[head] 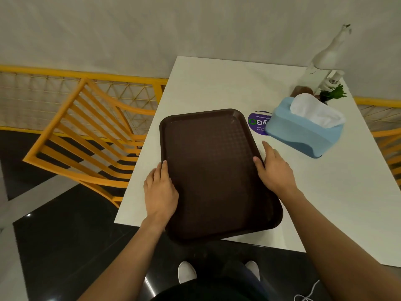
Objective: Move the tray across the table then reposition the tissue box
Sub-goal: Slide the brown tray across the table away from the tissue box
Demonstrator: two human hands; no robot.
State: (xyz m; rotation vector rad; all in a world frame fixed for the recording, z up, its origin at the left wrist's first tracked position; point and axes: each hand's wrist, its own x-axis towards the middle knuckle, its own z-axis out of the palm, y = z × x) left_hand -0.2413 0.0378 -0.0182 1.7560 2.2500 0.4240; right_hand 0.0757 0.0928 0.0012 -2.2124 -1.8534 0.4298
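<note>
A dark brown plastic tray (212, 170) lies on the white table (325, 203), its near corner reaching over the table's front edge. My left hand (160, 190) grips the tray's left rim, fingers laid along it. My right hand (274, 168) holds the right rim, thumb on the tray and index finger stretched out on the table. A light blue tissue box (303, 135) with white tissue sticking out of its top stands to the right of the tray's far end, apart from it.
A round purple sticker (257, 122) sits between tray and tissue box. A glass bottle (323, 61), a small sanitiser bottle and a green plant (334, 93) stand at the far right corner. A yellow chair (86, 135) and yellow railing are left of the table.
</note>
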